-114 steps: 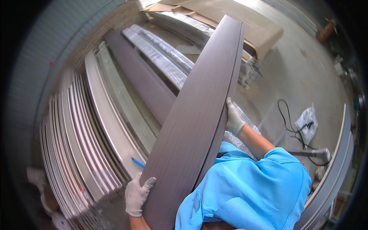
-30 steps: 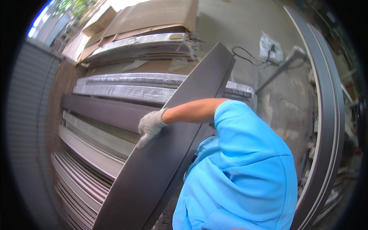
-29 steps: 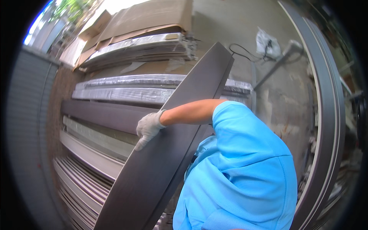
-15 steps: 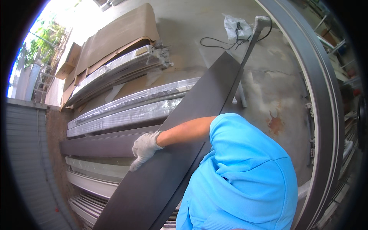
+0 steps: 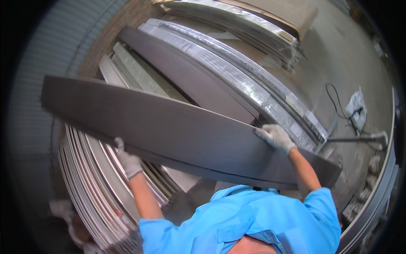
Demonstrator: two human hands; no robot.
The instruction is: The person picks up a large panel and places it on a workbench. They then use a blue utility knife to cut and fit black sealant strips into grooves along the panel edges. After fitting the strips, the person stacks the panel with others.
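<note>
Gloves point(image 5: 133, 167) of pale cloth covered the left hand point(image 5: 127, 159) and the right hand point(image 5: 278, 138), which held a long dark board point(image 5: 169, 122) between them. The board lay across the front of the person's blue shirt point(image 5: 253, 218), slanting from the upper left down to the lower right, its left end well beyond the left hand. The left hand gripped the near edge, with one finger or thumb upright against it; the other fingers went out of sight underneath, so whether they were spread or together could not be told. The right hand was hooked over the far edge, closer to the right end, one digit pointing left along it; the tips of the rest were hidden behind. Beyond the board lay a second dark board point(image 5: 198, 86), and just beside that a bundle in clear plastic point(image 5: 241, 78). Past the left hand, pale strips point(image 5: 86, 182) stood packed in a row, partly covered by the held board. Farther off, brown cardboard point(image 5: 292, 15) sat near the top, while a white bag point(image 5: 356, 109) and a black cable point(image 5: 334, 98) lay together on the grey floor point(image 5: 351, 55) at the right.
</note>
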